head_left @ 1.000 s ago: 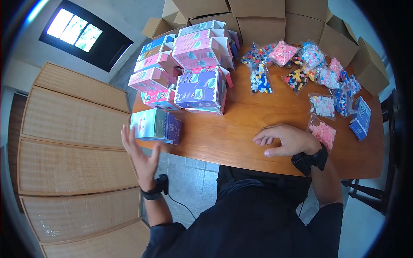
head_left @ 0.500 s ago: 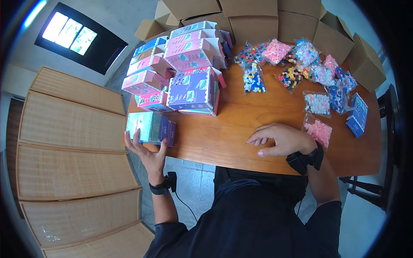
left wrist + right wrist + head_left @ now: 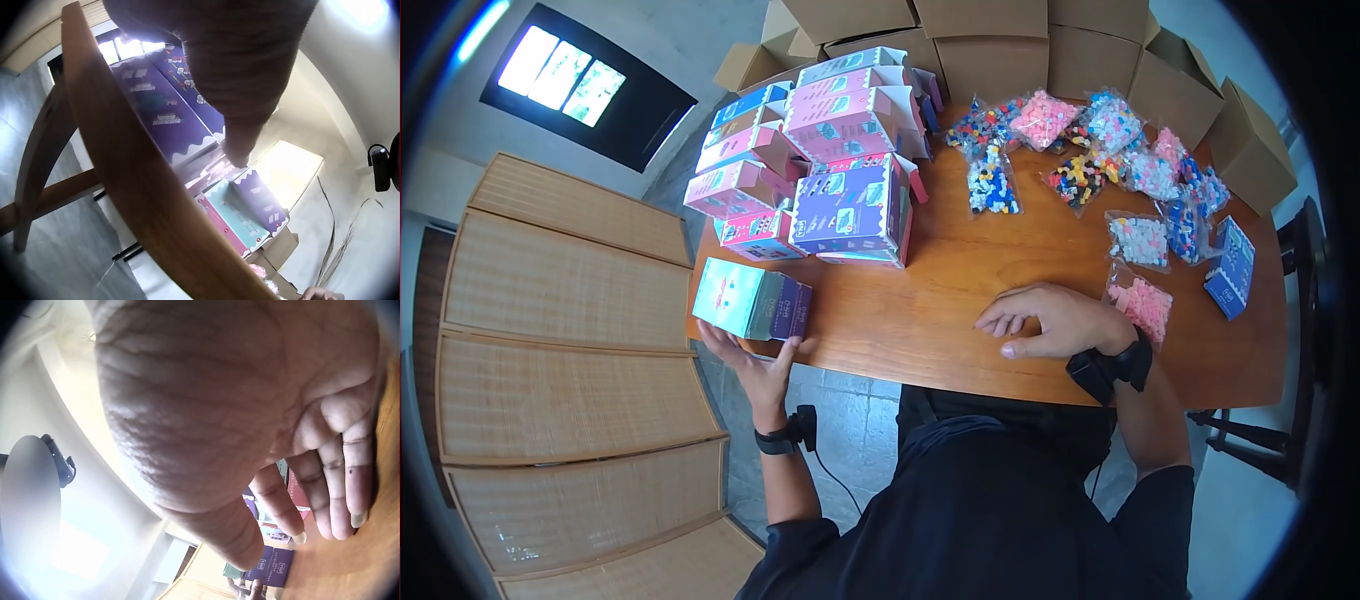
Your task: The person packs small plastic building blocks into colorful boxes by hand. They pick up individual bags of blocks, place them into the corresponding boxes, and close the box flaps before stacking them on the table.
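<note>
In the head view, my left hand (image 3: pixel 757 372) is at the near side of a teal box (image 3: pixel 728 297) and a dark purple box (image 3: pixel 793 308), thumb and fingers spread, fingertips at their near edges. The left wrist view shows this hand (image 3: pixel 231 62) large beside purple box faces (image 3: pixel 162 112); whether it presses them cannot be told. My right hand (image 3: pixel 1055 322) rests on the table (image 3: pixel 880 320), fingers loosely bent and holding nothing, left of a bag of pink pieces (image 3: pixel 1141 303). Loosely bent fingers also show on the right hand (image 3: pixel 237 412) in the right wrist view.
Several pink, blue and purple boxes (image 3: pixel 847 210), some with open flaps, stand stacked behind the teal box. Bags of coloured pieces (image 3: pixel 1111 125) lie at the back right, a blue box (image 3: pixel 1233 268) at the right edge. Cardboard cartons (image 3: pixel 992 70) line the far side.
My left hand has come in to the teal and purple boxes, its fingers moving from the teal box's front down to the near edge. The teal box has turned slightly. My right hand stays resting.
</note>
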{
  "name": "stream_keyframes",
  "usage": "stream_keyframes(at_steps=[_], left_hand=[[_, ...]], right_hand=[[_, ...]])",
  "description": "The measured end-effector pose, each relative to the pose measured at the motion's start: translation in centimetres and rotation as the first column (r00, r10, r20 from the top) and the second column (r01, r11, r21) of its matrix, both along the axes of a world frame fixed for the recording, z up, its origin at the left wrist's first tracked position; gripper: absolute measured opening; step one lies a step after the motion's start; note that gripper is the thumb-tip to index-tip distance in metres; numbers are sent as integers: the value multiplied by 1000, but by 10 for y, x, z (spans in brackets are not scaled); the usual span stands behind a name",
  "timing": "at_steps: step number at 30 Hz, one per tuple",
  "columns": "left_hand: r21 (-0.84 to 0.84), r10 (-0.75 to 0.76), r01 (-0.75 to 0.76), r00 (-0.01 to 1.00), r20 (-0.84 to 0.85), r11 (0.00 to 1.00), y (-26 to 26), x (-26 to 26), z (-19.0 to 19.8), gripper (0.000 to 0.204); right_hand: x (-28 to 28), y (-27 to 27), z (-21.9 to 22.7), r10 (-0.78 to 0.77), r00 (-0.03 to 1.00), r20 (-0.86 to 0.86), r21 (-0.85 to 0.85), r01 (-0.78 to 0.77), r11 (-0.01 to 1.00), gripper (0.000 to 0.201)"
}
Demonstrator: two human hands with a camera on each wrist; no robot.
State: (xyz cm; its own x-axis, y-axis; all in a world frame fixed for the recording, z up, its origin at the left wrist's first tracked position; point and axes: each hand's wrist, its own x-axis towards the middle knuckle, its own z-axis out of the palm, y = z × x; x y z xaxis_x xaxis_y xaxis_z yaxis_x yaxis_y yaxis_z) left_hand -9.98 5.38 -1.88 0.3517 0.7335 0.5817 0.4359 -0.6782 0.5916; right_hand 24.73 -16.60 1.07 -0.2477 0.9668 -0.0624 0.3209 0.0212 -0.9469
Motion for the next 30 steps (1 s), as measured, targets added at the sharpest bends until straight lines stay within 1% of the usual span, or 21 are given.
stream_keyframes(at_steps=[2,5,8,14,17,20,23,24,26,29,30], left_hand=[[-109,-13,17,999,33,994,-6,4,-6,123],[-126,69,-70,998,-11,990,-6,2,-13,122],[-152,92,-86,995,33,985,-4,0,-17,119],[-93,133,-131,991,19,987,8,7,-15,117],[-86,161,-159,987,17,984,15,10,-14,116],[-116,168,-162,985,42,980,16,12,-14,120],[-75,107,-99,988,111,992,13,14,-15,119],[6,179,-179,984,21,984,9,11,-12,116],[185,330,-303,934,-138,935,-5,6,0,109],[320,101,-81,994,-44,944,-29,15,27,93],[326,47,-17,995,-84,945,-36,22,38,88]], right_hand=[[0,0,0,2,1000,11,-3,-2,1000,38],[1,0,-1,4,1000,1,-5,-4,1000,38],[1,0,-1,5,1000,2,-15,-5,1000,38],[1,0,-1,19,999,33,18,-19,1000,39],[1,0,-2,22,999,29,31,-23,999,40],[1,-1,-4,20,999,32,35,-21,999,40],[1,-1,-4,18,999,27,33,-19,999,39],[1,-1,-5,18,1000,12,32,-18,999,38],[2,0,-8,9,1000,-19,29,-9,1000,37],[1,1,-9,-9,1000,-27,17,9,1000,35],[0,1,-10,-16,1000,-16,8,16,1000,35]])
